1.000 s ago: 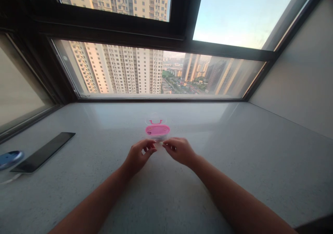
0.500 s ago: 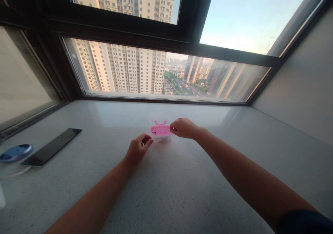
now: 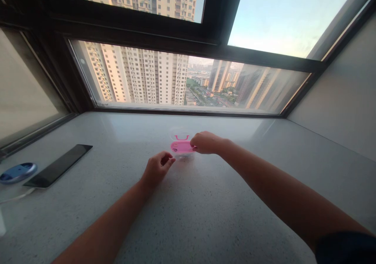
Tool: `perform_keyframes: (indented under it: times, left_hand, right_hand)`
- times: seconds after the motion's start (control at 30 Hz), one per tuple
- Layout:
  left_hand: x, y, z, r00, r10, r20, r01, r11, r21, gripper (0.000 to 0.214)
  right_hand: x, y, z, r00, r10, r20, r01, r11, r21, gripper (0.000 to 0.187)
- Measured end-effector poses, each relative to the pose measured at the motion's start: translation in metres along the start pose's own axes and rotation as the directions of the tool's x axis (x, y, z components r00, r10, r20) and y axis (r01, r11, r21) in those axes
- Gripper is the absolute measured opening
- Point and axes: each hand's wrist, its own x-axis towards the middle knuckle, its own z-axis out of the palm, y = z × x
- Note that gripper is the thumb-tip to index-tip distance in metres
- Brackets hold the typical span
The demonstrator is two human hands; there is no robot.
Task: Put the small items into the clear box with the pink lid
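A small pink box (image 3: 180, 147) with a clear lid (image 3: 179, 132) standing open behind it sits on the pale stone sill (image 3: 205, 205), near the middle. My right hand (image 3: 206, 142) reaches in from the right, its fingertips pinched on the box's right edge. Just in front and to the left of the box, my left hand (image 3: 157, 169) rests on the sill, apart from the box. Its thumb and fingers are curled together, and nothing shows between them.
A dark phone (image 3: 58, 165) lies flat at the left, beside a blue round disc (image 3: 17, 172) with a white cable (image 3: 14, 197). The dark window frame (image 3: 188, 113) bounds the sill at the back. A plain wall (image 3: 337, 99) closes the right side.
My right hand left the spot beside my left hand and moved forward to the box's right edge. My left hand drew slightly back and stayed curled. The view shifted a little.
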Motion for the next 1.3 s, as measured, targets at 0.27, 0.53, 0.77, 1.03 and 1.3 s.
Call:
perform_keyframes:
  times: [0.27, 0.53, 0.77, 1.03, 1.3]
  left_hand:
    - [-0.016, 0.071, -0.038, 0.847, 0.133, 0.515, -0.106, 0.991, -0.082, 0.027]
    - [-0.016, 0.057, -0.048, 0.929, 0.041, 0.368, -0.016, 0.997, -0.070, 0.030]
    - [-0.006, 0.027, -0.057, 0.995, -0.092, 0.026, 0.095, 0.985, -0.143, 0.026]
    - [0.020, -0.017, -0.037, 0.963, -0.221, -0.156, 0.165, 0.936, -0.311, 0.049]
    - [0.038, -0.025, 0.007, 0.968, -0.174, 0.182, 0.233, 0.894, -0.382, 0.122]
  right_hand:
    - [-0.006, -0.002, -0.002, 0.999, 0.030, -0.027, -0.031, 0.999, -0.021, 0.023]
    - [-0.015, 0.017, 0.007, 0.964, 0.175, -0.198, -0.143, 0.976, 0.167, 0.027]
    - [-0.003, 0.035, 0.036, 0.794, 0.564, -0.229, -0.208, 0.605, 0.769, 0.029]
    - [0.041, 0.018, 0.078, 0.718, 0.690, 0.091, -0.077, -0.051, 0.996, 0.051]
    - [0.060, -0.002, 0.080, 0.743, 0.618, 0.255, 0.226, -0.591, 0.774, 0.049]
